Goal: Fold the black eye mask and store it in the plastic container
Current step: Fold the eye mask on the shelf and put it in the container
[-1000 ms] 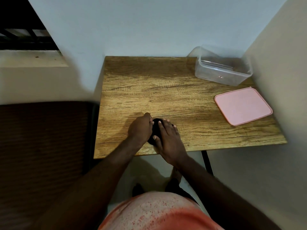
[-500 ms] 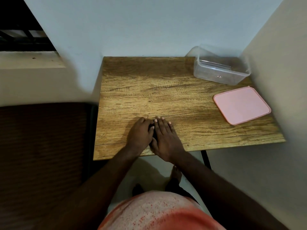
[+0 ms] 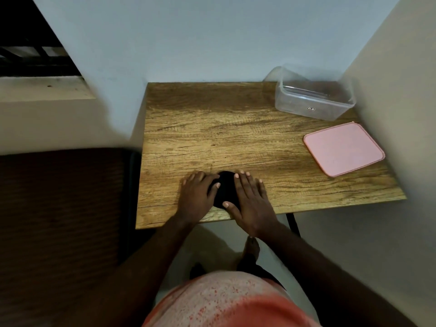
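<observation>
Black, soft fabric: the eye mask (image 3: 225, 190) lies bunched near the desk's (image 3: 212, 128) front edge, both hands pressing it flat, left hand (image 3: 197, 197) and right hand (image 3: 251, 199) spread open. Light and floppy, probably springy; pinch across the folded layers. The plastic container (image 3: 315, 96) waits far right, lid (image 3: 344, 148) off.

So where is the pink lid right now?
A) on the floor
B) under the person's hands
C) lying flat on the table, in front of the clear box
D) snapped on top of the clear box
C: the pink lid lies flat on the wooden table, apart from the open clear plastic container behind it, and far from both hands.
</observation>
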Demonstrator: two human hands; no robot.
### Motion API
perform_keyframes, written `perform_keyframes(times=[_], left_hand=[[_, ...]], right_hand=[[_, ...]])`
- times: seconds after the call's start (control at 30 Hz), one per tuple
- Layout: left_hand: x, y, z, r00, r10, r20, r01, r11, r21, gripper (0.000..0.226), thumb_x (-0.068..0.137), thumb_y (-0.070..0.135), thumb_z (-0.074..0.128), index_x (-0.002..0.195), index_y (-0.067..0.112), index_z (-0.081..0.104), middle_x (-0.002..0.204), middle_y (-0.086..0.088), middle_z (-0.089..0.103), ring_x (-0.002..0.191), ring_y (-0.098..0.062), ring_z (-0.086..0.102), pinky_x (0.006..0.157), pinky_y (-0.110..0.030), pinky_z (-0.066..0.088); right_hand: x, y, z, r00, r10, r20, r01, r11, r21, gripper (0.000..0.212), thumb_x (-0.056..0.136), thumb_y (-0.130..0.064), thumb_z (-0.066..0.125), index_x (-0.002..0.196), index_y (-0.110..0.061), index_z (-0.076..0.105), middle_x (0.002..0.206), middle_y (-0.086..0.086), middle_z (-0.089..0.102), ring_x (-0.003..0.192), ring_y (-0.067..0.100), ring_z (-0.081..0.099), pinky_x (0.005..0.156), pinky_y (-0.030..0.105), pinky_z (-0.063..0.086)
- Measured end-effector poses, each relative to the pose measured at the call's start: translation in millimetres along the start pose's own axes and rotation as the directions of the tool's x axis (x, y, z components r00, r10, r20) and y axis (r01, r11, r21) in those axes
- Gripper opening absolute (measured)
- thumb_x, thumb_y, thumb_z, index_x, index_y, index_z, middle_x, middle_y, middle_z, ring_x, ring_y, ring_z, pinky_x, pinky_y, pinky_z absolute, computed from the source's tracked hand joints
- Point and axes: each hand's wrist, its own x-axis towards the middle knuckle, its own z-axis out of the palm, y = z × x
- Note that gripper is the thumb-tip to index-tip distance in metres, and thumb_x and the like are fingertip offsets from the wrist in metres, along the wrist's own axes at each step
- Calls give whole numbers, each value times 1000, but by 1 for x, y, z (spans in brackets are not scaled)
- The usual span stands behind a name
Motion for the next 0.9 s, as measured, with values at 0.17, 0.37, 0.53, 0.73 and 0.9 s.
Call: perform_keyframes(times=[0.17, 0.37, 0.53, 0.73, 0.9], left_hand=[[-2, 0, 0, 1000, -11, -24, 10, 999, -37, 43, 95, 43, 36, 124, 22, 60, 109, -3, 61, 105, -26, 55, 92, -42, 38], [-4, 0, -1, 993, 31, 115, -47, 990, 134, 55, 95, 51, 24, 141, 28, 46, 144, -5, 47, 134, -27, 37, 103, -47, 26], [-6, -8, -6, 993, 46, 110, -57, 994, 93, 56, 98, 47, 19, 143, 25, 44, 149, -4, 43, 139, -24, 33, 110, -46, 20], [27, 8, -11, 997, -69, 46, 74, 992, -102, 48, 99, 41, 32, 134, 17, 55, 133, -5, 56, 126, -24, 47, 104, -41, 32], [77, 40, -8, 993, -113, 26, 115, 934, -338, 38, 95, 26, 58, 127, 7, 60, 128, -11, 62, 110, -24, 61, 95, -35, 49]], right_hand=[[-14, 14, -4, 998, 57, -19, -55, 995, 79, 89, 90, -72, -1, 156, -12, -5, 163, 3, -12, 150, 17, -16, 122, 43, -10], [-7, 2, 5, 997, 45, -66, -38, 993, 109, 74, 100, -59, 13, 157, -12, 2, 165, 5, -3, 152, 17, -11, 122, 44, -6], [-13, 12, 1, 999, 26, -48, -18, 989, 150, 76, 99, -60, 14, 157, -13, 0, 165, 3, -6, 151, 14, -13, 121, 38, -10], [-3, 25, -29, 987, 70, -144, 4, 891, 455, 65, 102, -47, 34, 156, -15, 17, 164, 6, 16, 151, 17, 12, 120, 34, 19], [26, 62, -61, 951, 231, -206, -75, 817, 571, 74, 95, -31, 60, 154, -10, 21, 156, 14, 28, 141, 23, 33, 109, 32, 35]])
